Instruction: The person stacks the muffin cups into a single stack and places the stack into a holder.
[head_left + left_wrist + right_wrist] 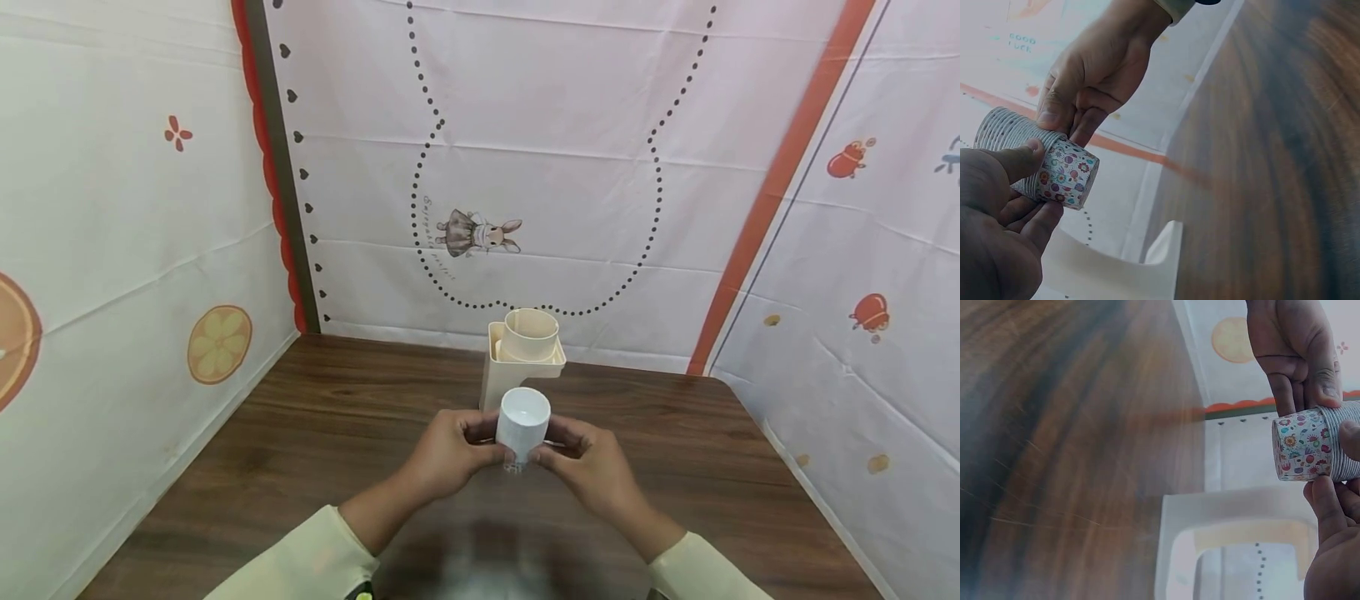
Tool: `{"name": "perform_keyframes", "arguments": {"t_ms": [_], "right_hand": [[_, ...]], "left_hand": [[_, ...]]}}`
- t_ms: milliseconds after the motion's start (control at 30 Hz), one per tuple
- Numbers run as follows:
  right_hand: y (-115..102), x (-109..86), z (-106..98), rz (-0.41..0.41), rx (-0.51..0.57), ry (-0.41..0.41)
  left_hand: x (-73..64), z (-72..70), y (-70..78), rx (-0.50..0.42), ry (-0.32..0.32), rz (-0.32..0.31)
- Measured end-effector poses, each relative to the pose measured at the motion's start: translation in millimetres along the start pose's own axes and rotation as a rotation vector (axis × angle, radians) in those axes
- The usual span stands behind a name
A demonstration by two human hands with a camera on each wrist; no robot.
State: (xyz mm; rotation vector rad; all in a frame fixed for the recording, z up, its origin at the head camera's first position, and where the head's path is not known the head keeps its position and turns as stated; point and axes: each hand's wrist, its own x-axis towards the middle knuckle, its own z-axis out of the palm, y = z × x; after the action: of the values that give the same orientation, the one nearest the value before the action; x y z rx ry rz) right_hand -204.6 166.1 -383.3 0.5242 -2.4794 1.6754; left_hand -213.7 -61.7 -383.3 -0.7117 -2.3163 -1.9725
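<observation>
A stack of nested paper cups [522,423] is held between both hands above the table, its white open mouth up in the head view. My left hand [448,454] grips the stack from the left and my right hand [594,467] from the right, thumbs on the near side. In the left wrist view the lowest cup [1063,172] shows a colourful floral print, with the many rims of the others stacked behind it. Just beyond the hands stands a cream plastic holder [501,379] with a round, open-topped tube [531,333]; the stack and hands hide its lower part.
The dark wood-grain table [360,383] runs under the hands. Printed white cloth hangs as a back wall [540,167], a left wall [127,225] and a right wall [840,275] around it. The holder's curved bracket [1175,550] shows close by in the right wrist view.
</observation>
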Motion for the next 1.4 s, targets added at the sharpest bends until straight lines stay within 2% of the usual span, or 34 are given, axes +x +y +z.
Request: {"name": "perform_keyframes", "arguments": {"t_ms": [267, 533, 867, 1133, 1400], "right_hand": [[-10.6, 22.1, -10.0, -0.017, -0.048, 0.005], [-23.9, 42.6, -23.7, -0.02, -0.15, 0.035], [-42.1, 75.8, -37.7, -0.022, -0.215, 0.055], [-55.6, 97.2, -47.8, 0.012, -0.196, 0.066], [-63.5, 111.6, -53.8, 0.014, -0.195, 0.072]], "left_hand": [[23.0, -9.1, 12.7, 0.032, 0.015, -0.012], [49.0, -15.9, 29.7, 0.072, 0.013, -0.02], [83.3, -25.7, 45.0, 0.151, 0.053, -0.067], [106.1, -30.9, 57.5, 0.151, 0.082, -0.066], [118.0, -34.0, 65.3, 0.145, 0.106, -0.041]]}}
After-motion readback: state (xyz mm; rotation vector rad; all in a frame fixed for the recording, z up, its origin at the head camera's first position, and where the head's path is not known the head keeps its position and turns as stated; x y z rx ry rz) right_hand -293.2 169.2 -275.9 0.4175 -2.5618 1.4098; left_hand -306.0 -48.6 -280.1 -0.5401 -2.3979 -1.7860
